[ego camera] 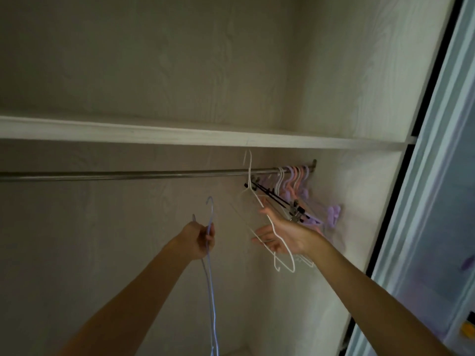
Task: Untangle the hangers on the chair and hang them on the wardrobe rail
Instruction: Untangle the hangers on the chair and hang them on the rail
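Reaching: both bare arms stretch up into a pale wood-grain wardrobe, under its shelf (195, 136).
Rail: a metal wardrobe rail (123, 175) runs across below the shelf, bare along most of its length.
Left hand: the left hand (198, 241) is curled tight around the neck of a light blue wire hanger (210, 291); its hook points up above the fist, below the rail and apart from it, and the body trails straight down past the forearm.
Right hand: the right hand (285, 236) is spread, palm up, fingers loose, beneath a white wire hanger (259, 204).
White hanger: its hook stands above the rail, just under the shelf edge; whether it touches the rail I cannot tell. Its lower wire crosses the open palm.
Hung already: a bunch of pink and lilac hangers (295, 178) crowds the rail's right end, next to black clip hangers (277, 197) slanting down toward the right hand.
Side: a pale sliding door (437, 201) frames the right edge.
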Available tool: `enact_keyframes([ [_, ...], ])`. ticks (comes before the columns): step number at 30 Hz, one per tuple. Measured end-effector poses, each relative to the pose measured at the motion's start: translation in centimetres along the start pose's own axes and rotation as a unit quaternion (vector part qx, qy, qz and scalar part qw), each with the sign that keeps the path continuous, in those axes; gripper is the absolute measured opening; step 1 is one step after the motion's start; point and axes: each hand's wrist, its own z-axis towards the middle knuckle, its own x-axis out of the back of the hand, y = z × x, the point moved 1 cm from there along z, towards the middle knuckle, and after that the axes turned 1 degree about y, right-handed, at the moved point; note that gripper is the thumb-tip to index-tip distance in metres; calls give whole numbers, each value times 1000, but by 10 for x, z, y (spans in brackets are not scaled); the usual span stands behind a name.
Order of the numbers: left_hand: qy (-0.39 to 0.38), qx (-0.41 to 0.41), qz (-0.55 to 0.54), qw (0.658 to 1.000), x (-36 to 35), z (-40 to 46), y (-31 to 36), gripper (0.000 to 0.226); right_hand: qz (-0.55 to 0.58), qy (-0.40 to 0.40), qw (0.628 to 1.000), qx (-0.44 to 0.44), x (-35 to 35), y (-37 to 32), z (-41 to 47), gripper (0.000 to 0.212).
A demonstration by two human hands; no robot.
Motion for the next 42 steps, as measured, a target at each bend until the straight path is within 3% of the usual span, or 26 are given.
enact_keyframes([
  [10, 1, -11, 1, 1000, -10, 6, 20, 36, -50, -96, 992, -67, 5, 23, 38, 80],
  [12, -3, -11, 6, 1000, -13, 8, 23, 32, -76, -78, 991, -74, 7, 25, 44, 83],
  [13, -6, -10, 4, 1000, -14, 8, 23, 29, -147, -52, 985, -70, 8, 23, 43, 86],
  [14, -7, -9, 1, 1000, -14, 9, 24, 26, -254, -12, 966, -52, 10, 18, 44, 84],
  [16, -8, -8, -6, 1000, -14, 14, 28, 30, -448, 94, 888, 37, 20, 2, 44, 72],
  [18, -10, -7, -13, 1000, -14, 20, 32, 33, -499, 224, 815, 191, 27, -22, 36, 63],
  [20, -8, -5, -11, 1000, -16, 27, 36, 34, -470, 301, 770, 310, 24, -57, 32, 48],
  [23, 3, -6, -13, 1000, -13, 33, 34, 34, -479, 283, 737, 383, 5, -95, 50, 50],
  [26, 20, -5, -27, 999, -11, 42, 30, 32, -614, 276, 646, 360, 1, -99, 90, 57],
  [28, 25, 2, -28, 999, -9, 46, 26, 32, -651, 280, 608, 357, 7, -91, 107, 54],
  [34, 29, 14, -24, 999, -6, 51, 22, 32, -601, 309, 612, 410, 45, -80, 112, 47],
  [42, 22, 14, -31, 999, -7, 51, 24, 32, -628, 348, 615, 327, 90, -78, 113, 50],
])
